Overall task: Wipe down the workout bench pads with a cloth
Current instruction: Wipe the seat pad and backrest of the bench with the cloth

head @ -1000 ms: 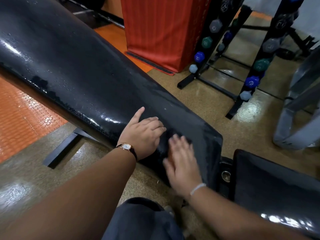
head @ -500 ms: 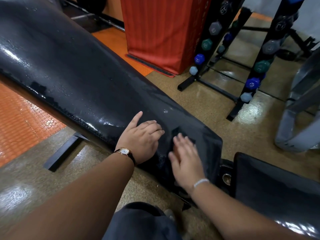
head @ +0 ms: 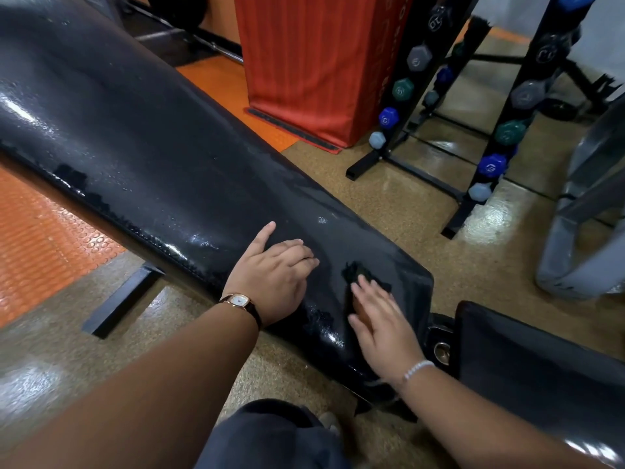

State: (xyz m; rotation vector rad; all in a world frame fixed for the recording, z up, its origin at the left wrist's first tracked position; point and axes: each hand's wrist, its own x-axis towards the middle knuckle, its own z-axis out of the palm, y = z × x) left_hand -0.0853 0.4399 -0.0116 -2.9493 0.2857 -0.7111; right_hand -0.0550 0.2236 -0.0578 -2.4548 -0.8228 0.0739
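A long glossy black bench back pad runs from the upper left down to the middle, wet and streaked. A dark cloth lies on the pad's lower end, and my right hand presses flat on it with straight fingers, covering most of it. My left hand, with a wristwatch, rests on the pad just left of the cloth, index finger stretched out and the other fingers loosely bent. The black seat pad sits at the lower right.
A red padded block stands behind the bench. Two black racks of dumbbells stand at the upper right, and a grey machine frame at the right edge. Orange studded matting covers the floor at left. My knee is below.
My right hand has slid with the cloth toward the right, nearer the pad's lower end. The left hand has stayed in place on the pad.
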